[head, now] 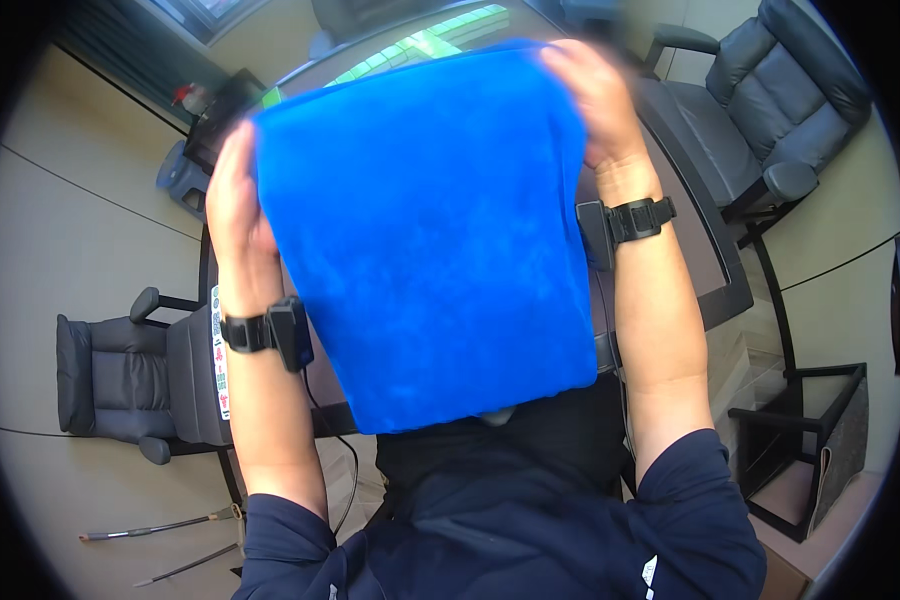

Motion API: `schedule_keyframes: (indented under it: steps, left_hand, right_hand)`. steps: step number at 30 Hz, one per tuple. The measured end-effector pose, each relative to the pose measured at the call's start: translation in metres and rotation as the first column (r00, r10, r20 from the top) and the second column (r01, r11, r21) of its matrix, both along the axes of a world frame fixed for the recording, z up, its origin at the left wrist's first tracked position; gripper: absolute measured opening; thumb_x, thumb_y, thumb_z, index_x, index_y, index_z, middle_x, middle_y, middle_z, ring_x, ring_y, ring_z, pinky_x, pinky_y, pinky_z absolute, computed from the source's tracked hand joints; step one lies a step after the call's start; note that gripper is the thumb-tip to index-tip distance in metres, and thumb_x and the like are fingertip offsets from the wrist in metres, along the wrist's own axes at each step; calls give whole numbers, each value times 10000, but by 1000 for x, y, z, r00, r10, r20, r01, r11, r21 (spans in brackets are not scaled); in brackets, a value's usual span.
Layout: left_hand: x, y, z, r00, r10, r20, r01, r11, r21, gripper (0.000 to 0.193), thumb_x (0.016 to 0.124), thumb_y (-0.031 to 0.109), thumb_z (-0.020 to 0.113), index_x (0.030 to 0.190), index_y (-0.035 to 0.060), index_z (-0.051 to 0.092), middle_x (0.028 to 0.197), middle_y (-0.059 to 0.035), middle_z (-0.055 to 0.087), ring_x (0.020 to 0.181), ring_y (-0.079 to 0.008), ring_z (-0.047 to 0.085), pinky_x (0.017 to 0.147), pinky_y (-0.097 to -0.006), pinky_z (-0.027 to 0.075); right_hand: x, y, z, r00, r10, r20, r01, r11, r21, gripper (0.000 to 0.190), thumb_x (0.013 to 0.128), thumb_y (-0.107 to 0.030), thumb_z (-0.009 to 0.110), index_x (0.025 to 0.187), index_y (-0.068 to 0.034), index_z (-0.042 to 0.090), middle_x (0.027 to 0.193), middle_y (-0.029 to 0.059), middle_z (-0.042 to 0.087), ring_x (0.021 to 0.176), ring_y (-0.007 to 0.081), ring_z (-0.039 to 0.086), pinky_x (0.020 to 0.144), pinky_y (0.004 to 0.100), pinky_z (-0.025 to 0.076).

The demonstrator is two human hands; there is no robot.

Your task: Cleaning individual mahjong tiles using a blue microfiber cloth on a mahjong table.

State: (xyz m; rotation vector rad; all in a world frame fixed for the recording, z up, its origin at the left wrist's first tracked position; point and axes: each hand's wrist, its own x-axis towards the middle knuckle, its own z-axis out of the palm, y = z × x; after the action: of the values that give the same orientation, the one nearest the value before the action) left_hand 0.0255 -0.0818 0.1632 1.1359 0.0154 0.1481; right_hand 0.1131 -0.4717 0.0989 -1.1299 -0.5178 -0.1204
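A bright blue cloth [427, 232] hangs stretched out before me and covers the middle of the view. Its upper left corner is gripped by my left hand [238, 199]. My right hand [596, 101], slightly blurred, grips the upper right corner. The lower edge of the cloth reaches down to near my lap. Much of the mahjong table [690, 195] is hidden behind the cloth. Past the cloth's top edge, green-backed mahjong tiles [420, 46] stand in rows. Several face-up tiles [220, 352] line the table's left side.
Dark padded armchairs stand at the left [131, 375] and upper right [772, 105]. A black frame stand [810, 442] is on the floor at the right. A grey-blue stool [182, 180] stands by the left wall. A cable [354, 465] hangs from the device on my left wrist.
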Motion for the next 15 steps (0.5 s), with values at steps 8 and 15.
schedule_keyframes:
  steps: [8, 15]
  left_hand:
    - [61, -34, -2, 961, 136, 239, -198, 945, 259, 307, 1127, 252, 770, 1363, 55, 755, 1275, -75, 805, 1181, -235, 755, 1031, -413, 639]
    - [74, 8, -1, 982, -116, -151, 122, 992, 31, 319, 1115, 271, 789, 1371, 84, 753, 1278, -49, 791, 1179, -187, 723, 1049, -365, 587]
  right_hand:
    - [13, -19, -6, 982, -172, -79, 186, 948, 259, 234, 1144, -182, 736, 1283, 6, 751, 1095, 58, 807, 974, 116, 751, 907, 298, 616]
    - [21, -12, -11, 952, -285, 113, 292, 955, -57, 314, 1122, -210, 749, 1360, -5, 755, 1160, 77, 809, 914, 144, 771, 809, 286, 624]
